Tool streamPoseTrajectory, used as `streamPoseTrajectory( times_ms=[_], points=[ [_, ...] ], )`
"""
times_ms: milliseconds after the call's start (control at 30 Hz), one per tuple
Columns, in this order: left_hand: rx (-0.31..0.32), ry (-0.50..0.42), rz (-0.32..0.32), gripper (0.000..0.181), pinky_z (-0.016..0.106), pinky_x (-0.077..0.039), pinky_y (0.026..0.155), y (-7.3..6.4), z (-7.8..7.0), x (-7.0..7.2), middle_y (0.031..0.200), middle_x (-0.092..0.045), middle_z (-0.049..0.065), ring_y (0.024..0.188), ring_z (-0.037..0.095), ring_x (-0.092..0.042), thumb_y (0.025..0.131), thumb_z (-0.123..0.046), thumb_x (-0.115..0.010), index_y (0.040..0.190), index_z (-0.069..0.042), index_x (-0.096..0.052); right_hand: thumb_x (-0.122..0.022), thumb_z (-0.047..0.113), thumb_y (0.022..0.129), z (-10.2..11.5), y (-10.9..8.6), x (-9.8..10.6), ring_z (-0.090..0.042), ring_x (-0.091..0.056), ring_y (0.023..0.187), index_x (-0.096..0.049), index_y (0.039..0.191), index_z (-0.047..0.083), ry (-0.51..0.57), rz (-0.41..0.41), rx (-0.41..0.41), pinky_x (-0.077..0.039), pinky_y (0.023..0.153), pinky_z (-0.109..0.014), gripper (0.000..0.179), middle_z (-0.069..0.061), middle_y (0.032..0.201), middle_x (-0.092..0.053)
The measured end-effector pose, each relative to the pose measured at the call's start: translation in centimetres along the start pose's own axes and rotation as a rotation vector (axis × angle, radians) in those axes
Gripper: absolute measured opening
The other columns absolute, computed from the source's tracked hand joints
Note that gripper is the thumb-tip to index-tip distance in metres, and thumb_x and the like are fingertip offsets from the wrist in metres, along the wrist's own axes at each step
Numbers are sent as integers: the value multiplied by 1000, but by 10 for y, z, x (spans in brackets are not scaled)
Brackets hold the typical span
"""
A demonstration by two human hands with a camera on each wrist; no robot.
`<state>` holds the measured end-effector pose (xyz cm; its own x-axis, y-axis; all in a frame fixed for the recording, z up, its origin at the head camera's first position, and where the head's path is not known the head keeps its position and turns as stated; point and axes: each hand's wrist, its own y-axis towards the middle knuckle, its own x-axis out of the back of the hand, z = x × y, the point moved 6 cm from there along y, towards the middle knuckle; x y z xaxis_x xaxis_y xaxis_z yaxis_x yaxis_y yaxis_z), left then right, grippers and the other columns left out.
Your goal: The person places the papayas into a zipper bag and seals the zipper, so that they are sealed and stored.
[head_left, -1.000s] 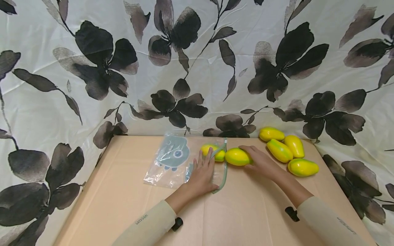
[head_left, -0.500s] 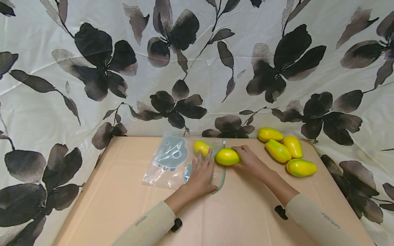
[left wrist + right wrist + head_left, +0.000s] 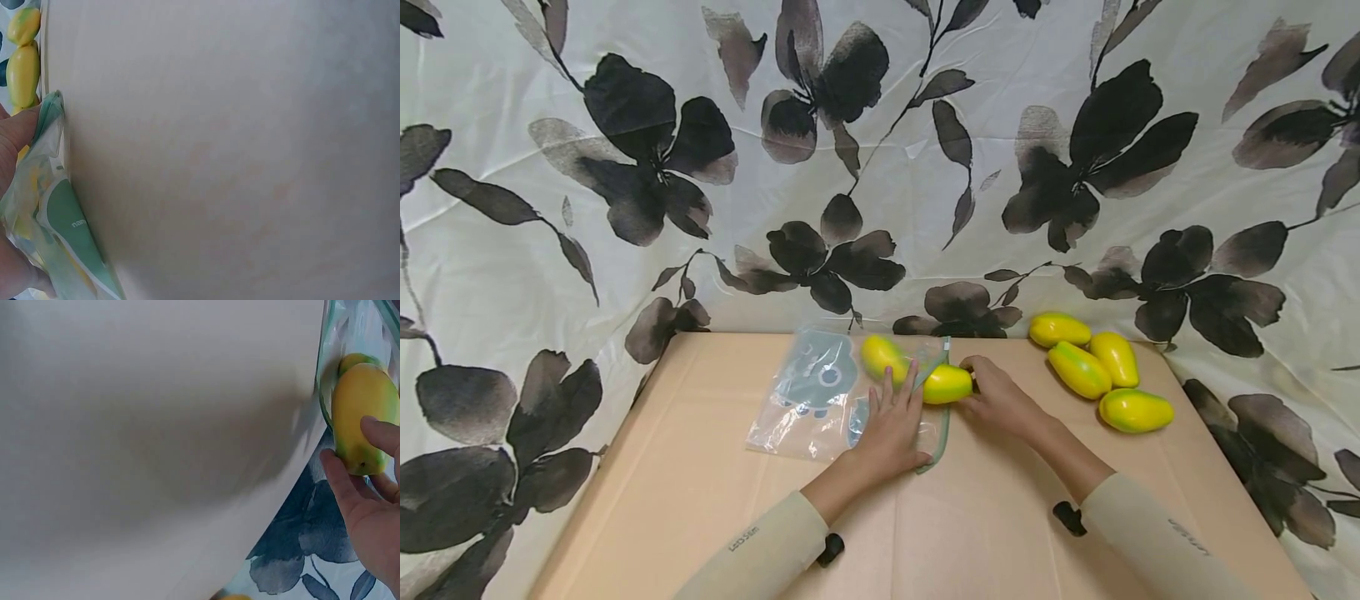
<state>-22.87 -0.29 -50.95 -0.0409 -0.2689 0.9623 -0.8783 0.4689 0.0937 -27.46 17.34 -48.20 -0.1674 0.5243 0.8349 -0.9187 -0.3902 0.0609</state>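
Backdrop: floral cloth (image 3: 955, 192) hanging behind cardboard (image 3: 970, 508).
Left hand (image 3: 887, 425): pressing straight-fingered on a zip bag (image 3: 827, 396), its print (image 3: 79, 224) partly reading "nan".
Right hand (image 3: 1002, 400): gripping a yellow-green fruit (image 3: 946, 384) sitting partly inside the bag's mouth.

Yellow-green fruit (image 3: 946, 384) partway into the mouth of a clear, blue-printed bag (image 3: 831, 375), another fruit (image 3: 878, 355) inside

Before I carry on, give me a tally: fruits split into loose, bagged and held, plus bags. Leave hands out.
Loose fruits: 4
Bagged fruit: 1
Held fruit, in the right hand: 1
Bag: 1
Total: 7
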Motion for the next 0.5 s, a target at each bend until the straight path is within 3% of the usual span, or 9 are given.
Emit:
streamPoseTrajectory(
  times_ms=[167,500],
  points=[
    [2,21,-1,141,76,-21,117,0,0,-1,175,5,13,156,53,-2,64,-56,-95,166,-6,-11,-82,11,88,0,5,-6,-25,-65,96,-53,133,-2,14,-14,-25,-60,89,-41,55,-18,125,-63],
    [-5,39,-11,140,75,-18,119,0,0,0,175,5,14,156,55,-4,63,-57,-95,165,-4,-14,-76,3,91,-2,9,-13,-25,-71,100,-56,141,1,56,-48,0,-62,88,-38,54,-19,135,-60]
  ],
)
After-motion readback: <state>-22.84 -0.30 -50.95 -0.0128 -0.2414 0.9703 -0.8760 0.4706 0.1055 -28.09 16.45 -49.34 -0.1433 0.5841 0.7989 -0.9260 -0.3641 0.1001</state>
